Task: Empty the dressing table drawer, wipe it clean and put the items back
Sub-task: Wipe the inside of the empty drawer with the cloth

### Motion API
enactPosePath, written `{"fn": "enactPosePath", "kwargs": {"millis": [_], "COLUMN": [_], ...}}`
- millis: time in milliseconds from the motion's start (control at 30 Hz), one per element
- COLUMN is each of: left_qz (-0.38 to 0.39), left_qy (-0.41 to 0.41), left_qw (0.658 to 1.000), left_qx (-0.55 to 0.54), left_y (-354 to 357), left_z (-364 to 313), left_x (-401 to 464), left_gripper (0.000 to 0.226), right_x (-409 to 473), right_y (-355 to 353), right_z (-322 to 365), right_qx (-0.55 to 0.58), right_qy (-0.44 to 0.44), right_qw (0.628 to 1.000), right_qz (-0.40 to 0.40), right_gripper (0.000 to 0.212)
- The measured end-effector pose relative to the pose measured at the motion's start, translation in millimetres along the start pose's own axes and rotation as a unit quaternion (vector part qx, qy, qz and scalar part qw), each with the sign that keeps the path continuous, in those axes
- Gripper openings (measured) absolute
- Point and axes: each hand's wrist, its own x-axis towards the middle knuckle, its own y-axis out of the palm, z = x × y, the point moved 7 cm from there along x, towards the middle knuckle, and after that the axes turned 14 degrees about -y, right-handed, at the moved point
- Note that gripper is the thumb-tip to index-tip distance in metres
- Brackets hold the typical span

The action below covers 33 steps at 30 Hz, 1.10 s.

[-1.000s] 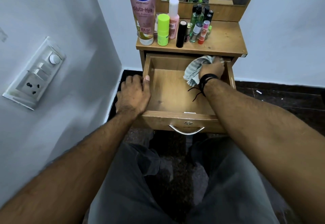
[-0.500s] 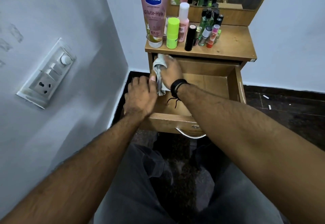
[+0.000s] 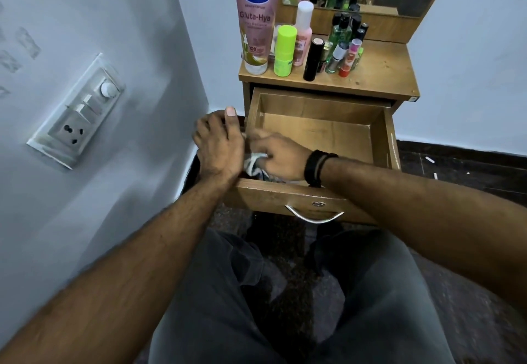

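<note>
The drawer (image 3: 322, 124) is pulled right out and its wooden bottom is bare. The right hand (image 3: 278, 156) is down in the near left corner with its fingers bunched around a striped cloth (image 3: 253, 164), pushing it against the inside of the left wall. The left hand (image 3: 219, 142) sits on the outside of that same left wall, fingers curled over the edge and thumb up, touching the right hand. All the bottles are parked on the tabletop (image 3: 382, 72) above, left half of it: a big pink lotion tube (image 3: 255, 18), a lime green bottle (image 3: 284, 49), a black tube (image 3: 313, 59) and a cluster of small ones. There's a black band on the right wrist.
</note>
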Motion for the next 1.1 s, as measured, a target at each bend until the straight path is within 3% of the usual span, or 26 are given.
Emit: {"fn": "enactPosePath", "kwargs": {"millis": [100,200,400,467,600,800,900,1000,1100], "left_qz": [0.001,0.003,0.003,0.005,0.004,0.018,0.029,0.019,0.006], "left_qy": [-0.001,0.002,-0.001,-0.007,-0.007,-0.048,-0.076,-0.089,-0.095], "left_qw": [1.000,1.000,1.000,1.000,1.000,0.995,0.990,0.987,0.985], "left_qx": [-0.004,-0.002,-0.001,-0.006,-0.020,-0.085,-0.112,-0.136,-0.142], "left_y": [0,0,0,0,-2,-8,-13,-26,-39], "left_z": [0,0,-1,0,0,1,2,6,12], "left_x": [-1,-1,-1,-2,-3,-1,2,3,5], "left_gripper": [0.049,0.050,0.052,0.052,0.052,0.054,0.057,0.058,0.058], "right_x": [-3,12,52,60,40,0,-14,-20,-19], "right_y": [8,5,-28,-28,-21,-3,-19,-19,16], "right_z": [13,7,-45,-47,-17,31,43,71,106], "right_qx": [0.012,-0.042,-0.088,-0.081,-0.094,-0.074,-0.053,-0.106,-0.176], "right_qy": [-0.023,-0.022,0.171,0.192,0.146,0.109,0.137,0.116,0.055], "right_qw": [0.999,0.998,0.980,0.976,0.983,0.991,0.989,0.984,0.983], "right_qz": [0.042,0.032,-0.052,-0.056,-0.063,0.022,-0.033,-0.078,-0.024], "right_gripper": [0.012,0.023,0.045,0.043,0.037,0.031,0.042,0.049,0.047]}}
